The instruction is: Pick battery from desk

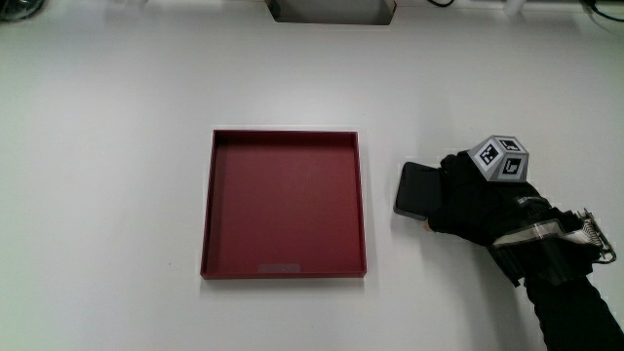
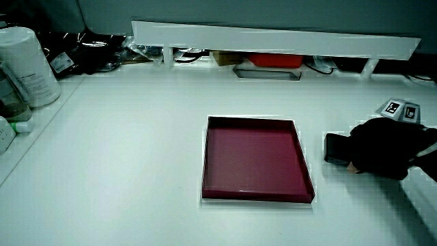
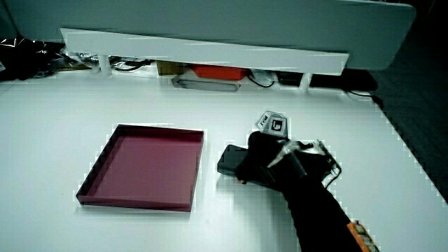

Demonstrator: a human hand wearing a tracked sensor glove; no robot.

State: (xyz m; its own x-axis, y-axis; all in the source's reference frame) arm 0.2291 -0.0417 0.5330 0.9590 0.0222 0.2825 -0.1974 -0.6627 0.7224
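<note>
A flat black battery (image 1: 417, 187) lies on the white table beside the dark red tray (image 1: 208, 205). The gloved hand (image 1: 473, 200) rests over the end of the battery farther from the tray, its fingers curled onto it. A patterned cube (image 1: 500, 158) sits on the hand's back. In both side views the battery (image 2: 336, 148) (image 3: 229, 159) pokes out from under the hand (image 2: 379, 147) (image 3: 262, 164) toward the tray (image 2: 205, 160) (image 3: 98, 168). The battery's covered end is hidden. The tray holds nothing.
A low white partition (image 2: 273, 37) (image 3: 203, 49) runs along the table's edge farthest from the person, with a red object (image 2: 273, 60) and cables under it. A white canister (image 2: 27, 65) stands at the table's corner.
</note>
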